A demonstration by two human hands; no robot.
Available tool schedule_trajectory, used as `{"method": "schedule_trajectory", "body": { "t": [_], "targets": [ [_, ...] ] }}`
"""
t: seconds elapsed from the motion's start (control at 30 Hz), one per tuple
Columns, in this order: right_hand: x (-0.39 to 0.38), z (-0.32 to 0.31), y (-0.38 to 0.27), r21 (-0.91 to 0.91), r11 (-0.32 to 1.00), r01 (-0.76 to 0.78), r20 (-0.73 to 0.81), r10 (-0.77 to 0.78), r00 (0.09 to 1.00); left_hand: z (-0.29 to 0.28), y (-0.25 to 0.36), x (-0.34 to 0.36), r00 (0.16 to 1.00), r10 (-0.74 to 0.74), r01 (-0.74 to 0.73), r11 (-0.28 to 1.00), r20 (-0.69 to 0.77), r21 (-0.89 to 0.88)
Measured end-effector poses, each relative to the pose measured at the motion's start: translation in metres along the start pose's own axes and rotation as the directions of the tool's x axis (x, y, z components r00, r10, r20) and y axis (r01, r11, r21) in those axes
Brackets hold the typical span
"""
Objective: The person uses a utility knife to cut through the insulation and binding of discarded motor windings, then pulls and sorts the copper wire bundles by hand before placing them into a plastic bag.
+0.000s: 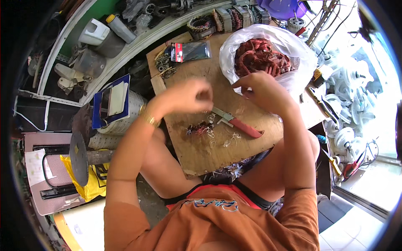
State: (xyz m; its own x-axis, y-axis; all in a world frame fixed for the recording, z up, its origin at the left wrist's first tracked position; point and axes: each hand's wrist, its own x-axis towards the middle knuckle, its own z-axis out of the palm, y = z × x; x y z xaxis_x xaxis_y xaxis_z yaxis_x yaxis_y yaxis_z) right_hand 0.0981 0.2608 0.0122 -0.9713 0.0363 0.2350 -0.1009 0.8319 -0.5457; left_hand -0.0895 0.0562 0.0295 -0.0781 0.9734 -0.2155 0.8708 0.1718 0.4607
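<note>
**Copper wire scraps under two raised hands**

Copper-red wire coils point(259, 56) fill the clear plastic bag point(289, 42) just beyond the right hand point(259, 88). That hand hovers above the brown wooden board point(217, 146), wrist bent, fingers curled in a pinch near the bag's mouth; whether anything thin sits between the fingertips I cannot tell. The left hand point(192, 95), blurred, is held at the same height, fingers bunched together, a gold bracelet point(148, 118) on its wrist; what it grips is unclear. Below and between both hands lie a red-handled knife point(238, 123) and a small tangle of dark wire with pale string bits point(201, 127). Both forearms rise from bent knees.
</note>
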Motion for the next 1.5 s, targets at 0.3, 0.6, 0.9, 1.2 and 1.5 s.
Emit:
{"method": "schedule_trajectory", "body": {
  "t": [0.3,0.6,0.9,1.2,1.5],
  "targets": [
    [0.026,0.033,-0.047,0.364,0.931,-0.015,-0.018,0.023,1.0,0.08,-0.023,-0.074,0.904,-0.428,0.344,0.708,0.012,-0.617],
    [0.037,0.106,-0.06,0.874,0.459,-0.161,0.062,0.224,0.973,0.061,-0.009,-0.082,0.819,-0.492,-0.31,0.051,-0.294,-0.949],
    [0.036,0.103,-0.071,0.954,0.26,-0.151,0.09,0.232,0.969,0.088,-0.019,-0.072,0.892,-0.429,-0.267,-0.253,-0.139,-0.93],
    [0.037,0.109,-0.056,0.766,0.628,-0.137,-0.159,0.392,0.906,0.09,-0.001,-0.055,0.756,-0.535,-0.352,0.154,-0.378,-0.923],
    [0.04,0.082,-0.064,0.928,0.061,-0.368,0.304,0.449,0.84,0.099,0.011,-0.054,0.812,-0.381,-0.344,0.302,-0.443,-0.889]
  ]
}}
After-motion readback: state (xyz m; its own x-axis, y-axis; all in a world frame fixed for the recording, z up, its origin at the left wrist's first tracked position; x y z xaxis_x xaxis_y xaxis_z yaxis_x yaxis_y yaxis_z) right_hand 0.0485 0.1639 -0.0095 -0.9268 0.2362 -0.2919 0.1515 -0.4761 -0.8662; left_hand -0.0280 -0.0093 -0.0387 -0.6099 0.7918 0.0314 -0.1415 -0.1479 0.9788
